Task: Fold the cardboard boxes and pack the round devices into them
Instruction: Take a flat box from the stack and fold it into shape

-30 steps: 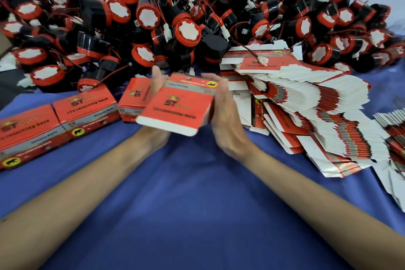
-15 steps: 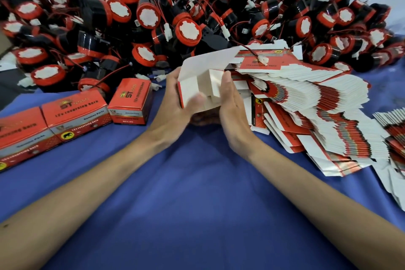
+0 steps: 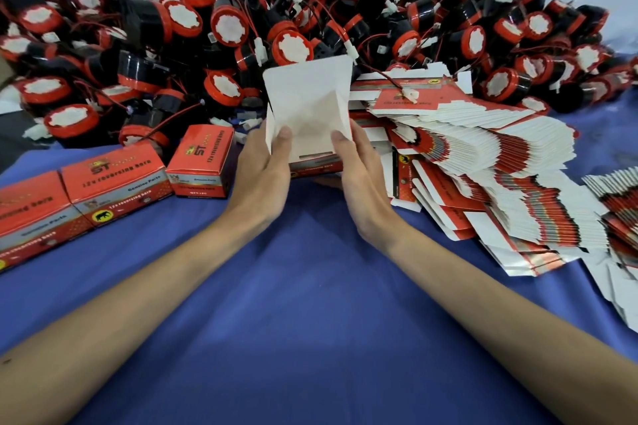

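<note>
A half-formed cardboard box [image 3: 309, 107] is held upright just above the blue-covered counter [image 3: 310, 304], in the middle of the view. Its white inside faces the camera and its top flap stands open. The left hand [image 3: 264, 169] and right hand [image 3: 364, 176] grip it from either side, with the fingers [image 3: 258, 140] wrapped round the walls and both thumbs pressed on the inner face. The step in hand looks like squaring the sleeve and closing the bottom. To do this well, the thumbs should hold the side walls parallel so the creases fall true. The small side flaps should be folded in first, then the tuck flap pushed fully home so that it will bear a device's weight. The top should be left open. The pile of round devices [image 3: 224, 24] lies just behind the box, and their loose wires are likely to snag, so one is best lifted clear before it is lowered in. Finished boxes [image 3: 200, 159] stand to the left, and flat blanks [image 3: 483, 155] are fanned out to the right.
</note>
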Tool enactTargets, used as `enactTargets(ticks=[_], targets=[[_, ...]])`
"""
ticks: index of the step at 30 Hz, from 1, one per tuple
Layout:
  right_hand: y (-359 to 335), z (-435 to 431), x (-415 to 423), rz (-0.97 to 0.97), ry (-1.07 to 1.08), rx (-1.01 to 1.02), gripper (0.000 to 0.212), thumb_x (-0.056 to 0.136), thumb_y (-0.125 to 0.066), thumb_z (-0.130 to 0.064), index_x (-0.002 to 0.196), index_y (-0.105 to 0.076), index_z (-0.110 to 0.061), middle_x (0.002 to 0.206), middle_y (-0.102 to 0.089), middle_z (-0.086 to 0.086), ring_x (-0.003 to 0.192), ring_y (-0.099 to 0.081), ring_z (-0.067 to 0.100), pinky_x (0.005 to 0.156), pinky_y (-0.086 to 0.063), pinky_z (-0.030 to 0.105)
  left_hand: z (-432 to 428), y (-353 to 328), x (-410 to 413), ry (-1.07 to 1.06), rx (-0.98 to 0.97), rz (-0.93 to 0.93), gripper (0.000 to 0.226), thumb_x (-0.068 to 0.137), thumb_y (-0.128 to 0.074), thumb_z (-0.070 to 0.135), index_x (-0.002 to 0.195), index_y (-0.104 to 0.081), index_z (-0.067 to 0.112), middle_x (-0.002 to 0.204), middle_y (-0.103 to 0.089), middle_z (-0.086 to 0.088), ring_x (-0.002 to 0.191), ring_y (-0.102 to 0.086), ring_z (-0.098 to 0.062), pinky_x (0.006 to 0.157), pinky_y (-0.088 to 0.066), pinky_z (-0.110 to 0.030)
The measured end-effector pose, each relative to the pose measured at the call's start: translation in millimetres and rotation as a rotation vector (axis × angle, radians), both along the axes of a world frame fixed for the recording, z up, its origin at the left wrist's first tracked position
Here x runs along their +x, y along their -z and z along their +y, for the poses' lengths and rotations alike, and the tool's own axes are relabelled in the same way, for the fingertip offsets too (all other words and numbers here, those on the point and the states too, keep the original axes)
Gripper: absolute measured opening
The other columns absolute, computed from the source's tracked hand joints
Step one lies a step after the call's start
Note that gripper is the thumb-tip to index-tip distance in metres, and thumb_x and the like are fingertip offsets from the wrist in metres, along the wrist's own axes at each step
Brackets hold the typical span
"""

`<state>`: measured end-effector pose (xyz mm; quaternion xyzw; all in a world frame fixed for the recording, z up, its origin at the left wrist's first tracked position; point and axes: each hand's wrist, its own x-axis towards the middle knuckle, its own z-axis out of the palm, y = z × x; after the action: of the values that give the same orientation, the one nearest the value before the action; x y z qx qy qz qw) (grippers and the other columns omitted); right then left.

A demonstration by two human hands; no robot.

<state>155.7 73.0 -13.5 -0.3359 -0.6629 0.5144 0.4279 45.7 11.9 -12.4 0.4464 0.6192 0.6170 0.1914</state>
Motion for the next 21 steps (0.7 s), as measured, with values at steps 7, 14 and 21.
enactTargets(ticks=[7, 14, 21], targets=[[4.4, -4.1, -3.5, 0.01, 0.015, -0.007, 0.058, 0.082, -0.038, -0.027, 0.14, -0.041, -0.023, 0.114, -0.061, -0.017, 0.099, -0.057, -0.01, 0.08, -0.047, 0.011, 3.1, 5.9, -3.9, -0.052, 0.017, 0.008, 0.029, 0.1, -0.04, 0.007, 0.118, -0.051, 0.027, 0.103, -0.058, 0.025, 0.091, -0.052, 0.022, 0.075, -0.038, 0.002], [2.8, -3.2, -3.9, 0.174, -0.065, -0.136, 0.035, 0.102, -0.045, -0.023, 0.136, -0.041, -0.016, 0.119, -0.063, -0.003, 0.113, -0.061, 0.014, 0.101, -0.048, 0.04, 0.8, 1.8, -1.6, 0.02, 0.082, -0.104, 0.015, 0.104, -0.04, 0.019, 0.115, -0.045, 0.029, 0.105, -0.059, 0.018, 0.093, -0.056, 0.015, 0.08, -0.043, -0.007], [2.0, -3.4, -3.2, 0.276, -0.145, -0.225, 0.05, 0.091, -0.052, -0.021, 0.138, -0.04, -0.014, 0.119, -0.064, 0.003, 0.112, -0.062, 0.021, 0.094, -0.053, 0.043, -1.0, 1.2, 1.2, 0.069, 0.146, -0.176, 0.013, 0.103, -0.041, 0.016, 0.111, -0.045, 0.024, 0.103, -0.06, 0.011, 0.09, -0.059, 0.007, 0.078, -0.047, -0.013]])
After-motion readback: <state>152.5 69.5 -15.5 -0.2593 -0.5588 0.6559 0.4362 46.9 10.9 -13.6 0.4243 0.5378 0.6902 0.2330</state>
